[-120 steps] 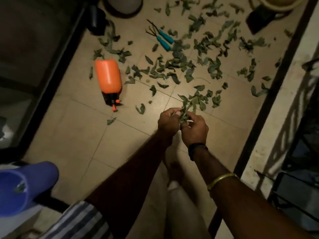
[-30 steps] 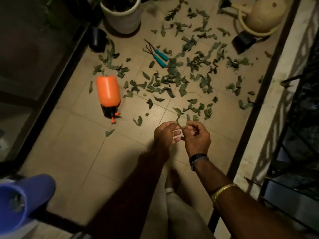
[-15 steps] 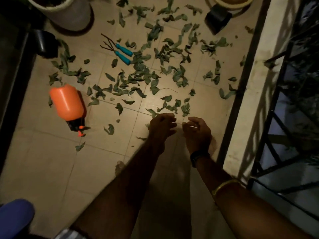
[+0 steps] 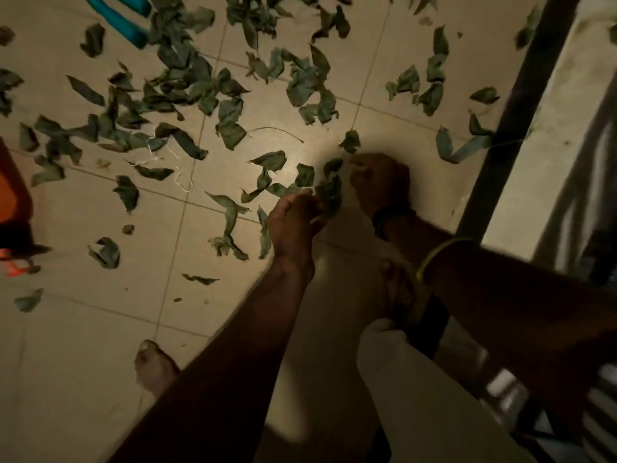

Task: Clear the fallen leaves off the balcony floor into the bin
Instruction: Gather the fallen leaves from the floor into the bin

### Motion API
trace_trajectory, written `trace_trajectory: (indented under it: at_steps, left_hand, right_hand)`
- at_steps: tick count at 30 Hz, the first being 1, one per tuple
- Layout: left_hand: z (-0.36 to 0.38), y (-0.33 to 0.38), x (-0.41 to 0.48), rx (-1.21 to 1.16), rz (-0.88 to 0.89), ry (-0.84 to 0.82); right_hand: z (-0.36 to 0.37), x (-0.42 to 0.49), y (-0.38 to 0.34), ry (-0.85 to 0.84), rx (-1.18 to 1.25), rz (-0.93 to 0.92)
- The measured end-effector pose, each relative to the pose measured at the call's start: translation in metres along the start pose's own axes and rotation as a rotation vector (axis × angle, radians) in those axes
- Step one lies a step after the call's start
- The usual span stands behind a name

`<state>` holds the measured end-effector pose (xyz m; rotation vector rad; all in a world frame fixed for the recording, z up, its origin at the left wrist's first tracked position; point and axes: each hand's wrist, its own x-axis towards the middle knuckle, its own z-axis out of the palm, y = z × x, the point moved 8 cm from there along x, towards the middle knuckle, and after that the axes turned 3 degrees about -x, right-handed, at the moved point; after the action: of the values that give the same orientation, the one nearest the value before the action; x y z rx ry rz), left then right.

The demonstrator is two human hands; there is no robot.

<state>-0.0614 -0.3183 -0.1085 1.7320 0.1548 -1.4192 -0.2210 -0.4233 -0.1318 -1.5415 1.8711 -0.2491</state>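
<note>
No readable text anywhere in this shot, honestly. The orange sprayer bottle (image 4: 10,195) at the left edge shows no label or brand on the part in view, and the teal tool handles (image 4: 120,18) up top are plain too. It's dim and a bit blurred, so any tiny print there would be too small to make out.

Under me the floor (image 4: 100,345) is pale beige tile with thin grout lines running toward 12 o'clock. A pool of light sits just past centre (everything beyond it falls off into dimness). At 2 o'clock a dark strip (image 4: 500,135) edges the tiles, with a light ledge (image 4: 534,168) and dark railing bars (image 4: 574,195) beyond it.
</note>
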Motion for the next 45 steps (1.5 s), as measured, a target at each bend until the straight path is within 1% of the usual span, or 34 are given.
trace_trajectory:
  at_steps: [3, 7, 8, 9, 11, 13, 14, 17, 18, 20, 22, 23, 24, 25, 26, 27, 29, 30, 32, 34, 38, 40, 42, 43, 45]
  left_hand:
    - [0.008, -0.011, 0.031, -0.029, -0.016, 0.011]
    - [0.009, -0.023, 0.054, -0.028, -0.051, 0.024]
    - [0.007, -0.025, 0.057, -0.034, -0.065, 0.028]
    - [0.006, -0.026, 0.059, -0.033, -0.075, 0.028]
    - [0.007, -0.026, 0.06, -0.023, -0.087, 0.009]
    - [0.011, -0.025, 0.061, 0.003, -0.098, -0.028]
    - [0.015, -0.022, 0.06, 0.01, -0.108, -0.058]
    - [0.03, -0.012, 0.053, 0.108, -0.115, -0.129]
    - [0.034, -0.011, 0.051, 0.128, -0.123, -0.143]
    - [0.039, -0.009, 0.05, 0.134, -0.118, -0.15]
    - [0.028, -0.004, 0.057, 0.128, -0.107, -0.078]
    - [0.021, -0.003, 0.061, 0.097, -0.135, -0.035]
    - [0.012, -0.004, 0.066, 0.045, -0.17, 0.003]
    - [0.002, -0.005, 0.073, 0.011, -0.191, 0.049]
    - [-0.007, -0.006, 0.08, -0.014, -0.193, 0.091]
    - [-0.015, -0.007, 0.084, -0.032, -0.187, 0.116]
    - [-0.025, -0.01, 0.089, -0.055, -0.167, 0.12]
    - [-0.027, -0.014, 0.089, -0.067, -0.164, 0.107]
    - [-0.033, -0.025, 0.09, -0.098, -0.159, 0.091]
    - [-0.04, -0.034, 0.087, -0.094, -0.16, 0.106]
    - [-0.05, -0.05, 0.079, -0.036, -0.184, 0.111]
    - [-0.047, -0.047, 0.072, 0.047, -0.165, 0.052]
    - [-0.039, -0.042, 0.064, 0.098, -0.155, -0.007]
    - [-0.036, -0.038, 0.059, 0.069, -0.175, -0.013]
    - [-0.03, -0.029, 0.053, -0.025, -0.211, -0.001]
  right_hand:
    - [0.026, 0.052, 0.007, 0.063, -0.066, -0.09]
    - [0.07, 0.075, 0.024, -0.073, -0.347, -0.274]
    - [0.072, 0.076, 0.027, -0.076, -0.362, -0.287]
    - [0.07, 0.078, 0.031, -0.056, -0.338, -0.267]
    - [0.059, 0.082, 0.037, -0.017, -0.248, -0.158]
    - [0.045, 0.072, 0.039, -0.007, -0.087, -0.03]
    - [0.04, 0.061, 0.035, -0.019, 0.015, 0.025]
    - [0.039, 0.02, 0.011, -0.091, 0.257, 0.092]
    - [0.041, 0.006, 0.003, -0.131, 0.291, 0.102]
    - [0.046, -0.015, -0.016, -0.207, 0.306, 0.052]
    - [0.052, -0.022, -0.026, -0.28, 0.318, -0.043]
    - [0.055, -0.02, -0.024, -0.292, 0.318, -0.065]
    - [0.056, -0.013, -0.019, -0.259, 0.274, -0.067]
    - [0.055, -0.005, -0.013, -0.192, 0.198, -0.073]
    - [0.055, 0.003, -0.008, -0.135, 0.072, -0.088]
    - [0.062, 0.01, -0.003, -0.136, -0.06, -0.117]
    - [0.086, 0.014, 0.007, -0.259, -0.285, -0.193]
    - [0.097, 0.014, 0.013, -0.289, -0.376, -0.23]
    - [0.108, 0.015, 0.017, -0.232, -0.448, -0.307]
    - [0.109, 0.017, 0.019, -0.158, -0.379, -0.31]
    - [0.101, 0.012, 0.026, -0.125, -0.152, -0.173]
    - [0.091, -0.006, 0.007, -0.119, 0.029, -0.12]
    - [0.089, -0.029, -0.016, -0.166, 0.155, -0.076]
    - [0.091, -0.041, -0.024, -0.186, 0.167, -0.054]
    - [0.092, -0.06, -0.039, -0.16, 0.129, -0.027]
